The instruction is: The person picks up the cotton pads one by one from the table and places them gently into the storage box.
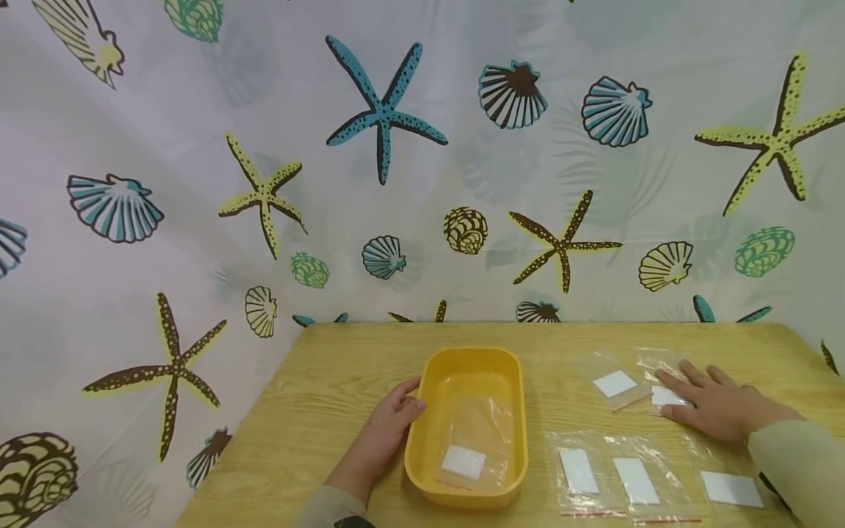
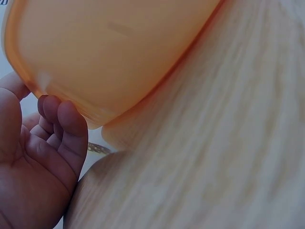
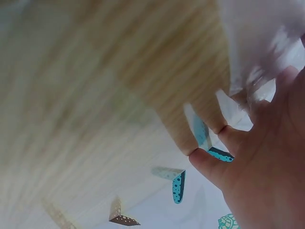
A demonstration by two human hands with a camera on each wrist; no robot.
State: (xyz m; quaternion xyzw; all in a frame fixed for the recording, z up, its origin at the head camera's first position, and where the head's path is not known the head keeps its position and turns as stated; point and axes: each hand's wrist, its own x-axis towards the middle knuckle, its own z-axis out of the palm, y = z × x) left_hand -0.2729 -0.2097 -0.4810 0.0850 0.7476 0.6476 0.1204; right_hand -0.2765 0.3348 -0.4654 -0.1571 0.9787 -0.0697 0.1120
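Observation:
My left hand (image 1: 384,431) grips the left rim of a yellow plastic tray (image 1: 521,411), thumb over the edge and the other fingers outside. In the left wrist view, curled fingertips (image 2: 71,117) meet the tray's edge. Inside the tray lies a clear zip bag (image 1: 478,425) with a white rectangular piece in it. My right hand (image 1: 722,405) lies palm down with spread fingers on another clear bag (image 1: 656,359), partly covering its white piece. The right wrist view shows those fingers straight, touching the tabletop beside clear plastic.
More clear bags with white pieces lie right of the tray: one behind (image 1: 614,383), a pair in front (image 1: 579,469) (image 1: 637,480), and one near the right forearm (image 1: 731,488). The wooden table (image 1: 343,367) ends at a shell-and-starfish curtain (image 1: 429,183).

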